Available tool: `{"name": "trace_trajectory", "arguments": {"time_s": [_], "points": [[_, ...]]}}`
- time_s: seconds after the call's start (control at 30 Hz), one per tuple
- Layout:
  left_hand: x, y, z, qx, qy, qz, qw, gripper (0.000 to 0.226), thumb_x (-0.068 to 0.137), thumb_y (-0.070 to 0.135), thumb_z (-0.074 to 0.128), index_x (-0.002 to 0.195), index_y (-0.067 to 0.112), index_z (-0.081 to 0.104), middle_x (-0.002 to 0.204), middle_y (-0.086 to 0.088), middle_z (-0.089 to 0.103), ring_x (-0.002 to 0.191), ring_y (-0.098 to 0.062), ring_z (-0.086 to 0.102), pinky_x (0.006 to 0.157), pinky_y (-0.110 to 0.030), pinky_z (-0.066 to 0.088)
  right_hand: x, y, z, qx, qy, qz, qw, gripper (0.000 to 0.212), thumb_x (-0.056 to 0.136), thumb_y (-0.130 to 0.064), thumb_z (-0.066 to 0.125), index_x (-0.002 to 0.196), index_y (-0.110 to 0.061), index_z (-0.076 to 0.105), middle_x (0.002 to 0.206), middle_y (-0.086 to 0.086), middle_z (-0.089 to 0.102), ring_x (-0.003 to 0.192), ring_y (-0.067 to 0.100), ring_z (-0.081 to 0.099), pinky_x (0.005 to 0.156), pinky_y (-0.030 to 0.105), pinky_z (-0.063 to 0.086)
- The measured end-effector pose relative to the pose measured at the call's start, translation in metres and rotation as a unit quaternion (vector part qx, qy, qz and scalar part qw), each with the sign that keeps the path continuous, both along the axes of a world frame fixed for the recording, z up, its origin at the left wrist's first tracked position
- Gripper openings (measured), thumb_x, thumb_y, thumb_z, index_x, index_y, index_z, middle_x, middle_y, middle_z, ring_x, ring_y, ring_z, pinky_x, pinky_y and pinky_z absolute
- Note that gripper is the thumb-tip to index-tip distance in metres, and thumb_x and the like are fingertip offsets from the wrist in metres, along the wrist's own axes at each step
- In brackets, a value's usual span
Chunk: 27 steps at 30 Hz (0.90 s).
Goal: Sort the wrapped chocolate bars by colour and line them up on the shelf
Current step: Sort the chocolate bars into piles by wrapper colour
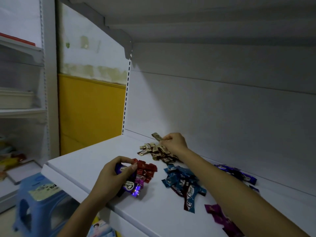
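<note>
Shelf: a flat, smooth white board point(85, 165) with a rounded front lip and a plain white back panel.
Gold bars: small, crinkly, shiny wrappers in a loose heap point(153, 151) far back, near the back panel.
Red bars: short, blocky, glossy wrappers packed in a cluster point(147, 169) at mid-shelf.
Blue bars: long, flat foil wrappers with crimped ends, lying fanned and overlapping point(181, 180) right of the red ones.
Violet bars: dark, shiny, strewn along the back point(236, 173) on the right.
Magenta bars: matte, lying flat point(220, 218) at the front right.
Left hand: the left hand point(112, 176) is curled round a purple bundle point(131, 186) of glossy wrappers, palm turned right, fingertips at the edge of the red cluster.
Right hand: the right hand point(174, 141) reaches far back, arm stretched over the blue bars, fingers pinching one gold bar point(156, 135) just above the gold heap.
Stool: moulded blue plastic point(39, 195), below left.
</note>
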State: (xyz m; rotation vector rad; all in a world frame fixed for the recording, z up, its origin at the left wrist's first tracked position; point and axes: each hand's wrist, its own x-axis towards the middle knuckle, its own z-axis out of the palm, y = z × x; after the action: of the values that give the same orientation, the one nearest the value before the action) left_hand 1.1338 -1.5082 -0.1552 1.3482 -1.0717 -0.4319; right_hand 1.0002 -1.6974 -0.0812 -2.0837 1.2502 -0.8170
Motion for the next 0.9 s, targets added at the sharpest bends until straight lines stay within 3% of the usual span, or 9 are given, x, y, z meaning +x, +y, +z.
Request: {"name": "trace_trajectory", "arguments": {"time_s": [0.07,0.13,0.23,0.33,0.43,0.57,0.7,0.83,0.9], "points": [[0.0,0.001,0.0,-0.002,0.0,-0.003,1.0,0.019,0.078,0.031,0.069,0.094,0.023,0.065,0.092,-0.001,0.07,0.075,-0.009,0.07,0.055,-0.016,0.052,0.001,-0.006,0.002,0.003,0.091,0.008,0.996,0.053,0.088,-0.032,0.063,0.134,-0.01,0.049,0.136,0.01,0.052,0.118,0.023,0.053,0.096,0.031,0.043],[0.001,0.001,-0.001,0.0,-0.006,-0.007,1.0,0.019,0.079,0.029,0.07,0.097,0.024,0.064,0.094,0.001,0.069,0.078,-0.008,0.07,0.057,-0.017,0.053,0.008,0.006,0.002,-0.015,0.136,0.065,0.989,0.062,0.09,-0.039,0.059,0.142,-0.01,0.039,0.145,0.01,0.042,0.127,0.024,0.045,0.099,0.029,0.037],[0.001,0.002,-0.001,-0.001,-0.019,-0.009,1.0,0.029,0.075,0.033,0.073,0.101,0.026,0.062,0.091,0.002,0.069,0.078,-0.008,0.07,0.06,-0.02,0.055,0.017,0.043,-0.006,0.027,0.085,0.213,0.973,0.036,0.087,-0.049,0.059,0.109,-0.022,0.068,0.116,0.001,0.067,0.097,0.012,0.064,0.087,0.028,0.048],[0.001,0.002,-0.001,0.003,-0.037,0.0,0.999,0.038,0.074,0.032,0.075,0.108,0.03,0.057,0.094,0.002,0.068,0.08,-0.013,0.069,0.066,-0.022,0.056,0.019,0.076,-0.012,0.106,0.075,0.303,0.944,0.026,0.078,-0.052,0.066,0.08,-0.027,0.073,0.086,0.0,0.073,0.083,0.015,0.071,0.079,0.03,0.056],[0.001,0.003,-0.001,0.012,-0.053,0.005,0.999,0.047,0.07,0.033,0.078,0.11,0.036,0.052,0.097,0.005,0.064,0.079,-0.01,0.066,0.062,-0.017,0.054,0.012,0.086,-0.007,0.132,0.06,0.316,0.938,0.025,0.079,-0.046,0.071,0.089,-0.024,0.073,0.079,0.005,0.07,0.075,0.017,0.067,0.068,0.027,0.054],[-0.004,0.003,0.001,0.038,-0.107,-0.024,0.993,0.057,0.063,0.033,0.084,0.106,0.042,0.047,0.093,0.009,0.062,0.076,0.003,0.061,0.058,-0.01,0.049,0.006,0.084,-0.005,0.14,0.114,0.333,0.926,0.025,0.081,-0.035,0.074,0.102,-0.024,0.068,0.098,0.008,0.07,0.088,0.02,0.069,0.079,0.033,0.057],[-0.005,0.004,0.002,0.05,-0.127,-0.012,0.991,0.073,0.057,0.037,0.087,0.113,0.04,0.041,0.087,0.011,0.062,0.073,0.007,0.061,0.055,-0.008,0.047,0.009,0.091,-0.015,0.07,0.076,0.307,0.946,0.026,0.08,-0.025,0.075,0.104,-0.018,0.071,0.094,0.015,0.071,0.087,0.03,0.069,0.078,0.041,0.058],[-0.005,0.002,0.001,0.051,-0.126,-0.004,0.991,0.087,0.058,0.032,0.089,0.123,0.039,0.032,0.087,0.015,0.061,0.071,0.005,0.064,0.055,-0.008,0.047,0.012,0.099,-0.02,-0.044,0.068,0.294,0.952,0.02,0.081,-0.023,0.072,0.101,-0.021,0.073,0.087,0.005,0.072,0.078,0.02,0.068,0.068,0.033,0.056],[-0.005,0.003,0.0,0.052,-0.131,-0.002,0.99,0.086,0.059,0.031,0.089,0.124,0.039,0.032,0.088,0.016,0.061,0.072,0.005,0.064,0.057,-0.009,0.049,0.012,0.101,-0.02,-0.046,0.06,0.286,0.955,0.015,0.083,-0.021,0.071,0.098,-0.019,0.072,0.09,0.004,0.071,0.079,0.018,0.067,0.069,0.032,0.055]]}}
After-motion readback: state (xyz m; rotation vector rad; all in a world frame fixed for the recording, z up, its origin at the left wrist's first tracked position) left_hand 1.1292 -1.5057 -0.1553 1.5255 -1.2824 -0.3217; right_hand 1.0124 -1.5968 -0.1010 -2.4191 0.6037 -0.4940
